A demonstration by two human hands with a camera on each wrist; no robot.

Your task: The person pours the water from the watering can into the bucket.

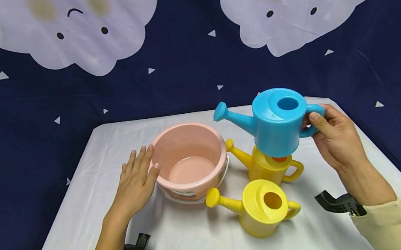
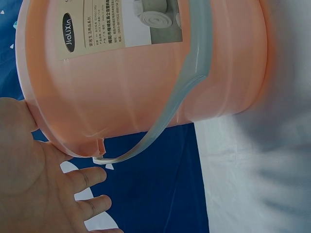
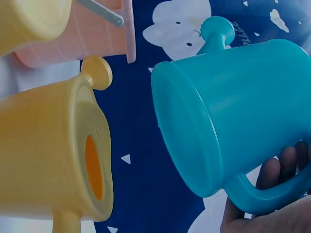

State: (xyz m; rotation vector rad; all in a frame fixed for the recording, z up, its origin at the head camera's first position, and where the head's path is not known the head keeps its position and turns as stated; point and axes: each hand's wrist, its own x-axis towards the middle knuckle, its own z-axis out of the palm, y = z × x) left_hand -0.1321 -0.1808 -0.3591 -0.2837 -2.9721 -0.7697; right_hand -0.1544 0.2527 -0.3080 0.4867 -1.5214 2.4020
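A blue watering can point(image 1: 281, 130) hangs in the air over the table, its spout pointing left. My right hand point(image 1: 336, 135) grips its handle, with fingers curled round it in the right wrist view. Below it stands a yellow watering can point(image 1: 265, 169), partly hidden by the blue one. A second yellow watering can point(image 1: 261, 211) stands nearer to me, upright. My left hand point(image 1: 135, 184), fingers straight, touches the rim of a pink bucket point(image 1: 193, 182) on its left side. The bucket's pale handle point(image 2: 180, 92) hangs down along its outside, next to a paper label point(image 2: 92, 29).
A white cloth point(image 1: 187, 248) covers the table. Behind it rises a dark blue backdrop point(image 1: 186, 79) with white clouds and small triangles. Black straps point(image 1: 338, 203) sit on both wrists. Some water seems to lie at the bucket's bottom.
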